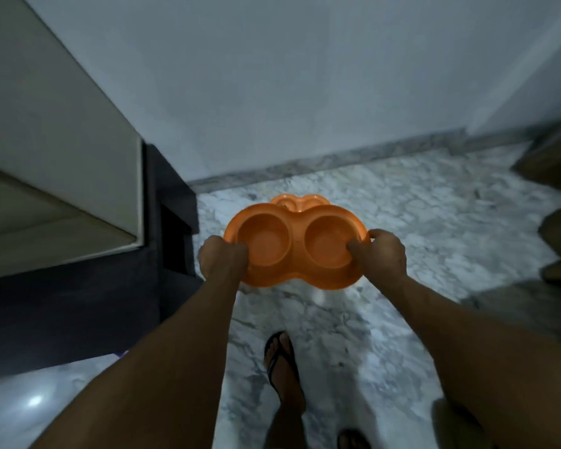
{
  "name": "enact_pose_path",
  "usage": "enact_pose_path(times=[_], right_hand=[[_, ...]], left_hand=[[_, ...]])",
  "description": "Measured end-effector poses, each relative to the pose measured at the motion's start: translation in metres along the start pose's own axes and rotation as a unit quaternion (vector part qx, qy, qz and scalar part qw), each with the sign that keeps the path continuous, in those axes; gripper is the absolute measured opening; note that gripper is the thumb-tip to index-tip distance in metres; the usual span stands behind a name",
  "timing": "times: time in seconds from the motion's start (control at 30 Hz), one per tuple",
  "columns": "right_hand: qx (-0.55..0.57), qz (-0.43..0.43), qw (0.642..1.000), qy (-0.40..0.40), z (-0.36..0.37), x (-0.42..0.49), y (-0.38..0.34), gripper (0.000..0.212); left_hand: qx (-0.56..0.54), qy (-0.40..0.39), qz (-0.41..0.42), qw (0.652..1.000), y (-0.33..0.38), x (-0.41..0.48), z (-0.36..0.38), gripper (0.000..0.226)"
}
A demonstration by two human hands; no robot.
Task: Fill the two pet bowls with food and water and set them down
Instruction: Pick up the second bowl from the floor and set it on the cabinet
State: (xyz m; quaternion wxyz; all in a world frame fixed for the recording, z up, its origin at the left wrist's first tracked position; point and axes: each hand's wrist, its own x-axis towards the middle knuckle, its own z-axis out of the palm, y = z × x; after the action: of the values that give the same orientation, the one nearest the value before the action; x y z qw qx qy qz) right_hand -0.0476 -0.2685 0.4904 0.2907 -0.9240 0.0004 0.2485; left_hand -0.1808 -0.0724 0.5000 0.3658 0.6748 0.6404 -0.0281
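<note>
An orange double pet bowl is held level in the air above the marble floor, with two round wells side by side. Both wells look empty. My left hand grips its left rim, thumb over the edge of the left well. My right hand grips the right rim, thumb inside the right well. A second orange piece shows just behind the bowl's far edge, mostly hidden.
A pale cabinet on a dark base stands at the left. A white wall with a marble skirting lies ahead. Dark blurred shapes sit at the right. My sandalled foot is on the marble floor.
</note>
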Motion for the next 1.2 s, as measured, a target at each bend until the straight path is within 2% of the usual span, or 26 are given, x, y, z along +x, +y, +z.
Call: enact_pose_path(times=[0.17,0.33,0.57,0.67,0.8,0.97,1.07,1.2], right_hand=[[-0.018,-0.089,0.996,0.001,-0.066,-0.078,-0.037,0.034],[-0.042,-0.168,0.985,0.011,-0.12,-0.167,-0.082,0.036],[-0.052,-0.287,0.957,0.003,-0.128,-0.276,-0.166,0.035],[-0.062,-0.32,0.945,-0.012,-0.106,-0.315,-0.204,0.037],[-0.07,-0.362,0.929,-0.038,-0.046,-0.375,-0.267,0.043],[-0.068,-0.414,0.906,-0.056,0.035,-0.456,-0.351,0.041],[-0.06,-0.425,0.901,-0.064,0.084,-0.503,-0.398,0.038],[-0.064,-0.427,0.9,-0.059,0.129,-0.533,-0.441,0.039]], left_hand=[[-0.091,0.045,-0.012,0.995,0.002,-0.091,-0.085,0.039],[-0.158,0.116,-0.028,0.98,-0.009,-0.18,-0.176,0.034],[-0.248,0.195,-0.033,0.948,-0.058,-0.242,-0.309,0.033],[-0.257,0.221,-0.048,0.939,-0.089,-0.247,-0.362,0.036],[-0.26,0.254,-0.07,0.929,-0.144,-0.231,-0.444,0.037],[-0.256,0.293,-0.076,0.918,-0.215,-0.192,-0.553,0.038],[-0.262,0.308,-0.084,0.91,-0.256,-0.162,-0.616,0.034],[-0.261,0.303,-0.095,0.912,-0.289,-0.125,-0.666,0.031]])
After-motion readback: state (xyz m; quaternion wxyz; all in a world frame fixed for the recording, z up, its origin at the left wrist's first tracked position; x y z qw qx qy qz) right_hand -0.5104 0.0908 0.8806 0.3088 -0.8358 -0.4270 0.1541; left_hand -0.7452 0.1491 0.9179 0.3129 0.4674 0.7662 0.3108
